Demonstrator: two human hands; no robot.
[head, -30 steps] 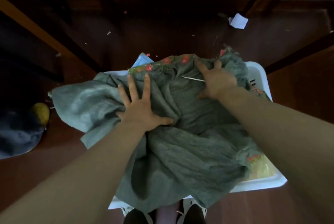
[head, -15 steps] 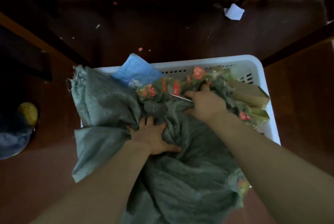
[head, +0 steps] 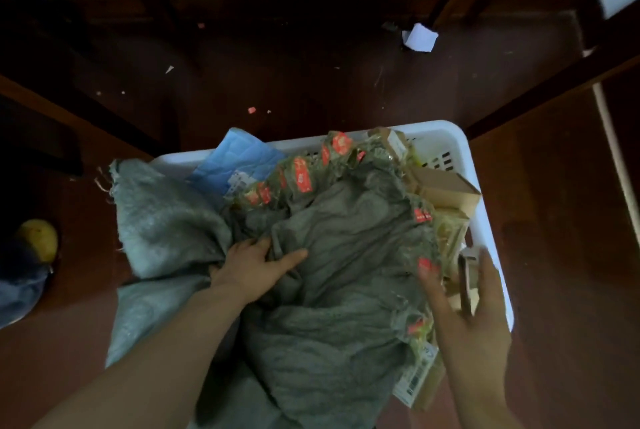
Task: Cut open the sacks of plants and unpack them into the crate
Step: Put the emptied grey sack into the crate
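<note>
One sack lies slumped across the white crate. Its long axis runs from the near edge of the view away toward the crate's far side, and its opening faces the far wall. The sack is coarse grey-green woven cloth, limp and deeply creased, with a paler flap thrown out to the left that ends in a frayed, stringy edge. The crate is smooth moulded plastic with rounded corners and slotted walls. At the sack's far end a row of crinkly green packets is exposed, and I count at least eight red labels along that edge and down the right side. One blue quilted packet leans on the far left rim. At least two brown cardboard boxes sit in the far right corner. The left hand grips a fold near the sack's middle, fingers dug into the cloth and thumb stretched out flat. The right hand hovers over the crate's right side, blurred. A small grey object shows between its thumb and fingers, but I cannot tell whether the hand holds it. One white paper scrap lies on the dark wooden floor.
</note>
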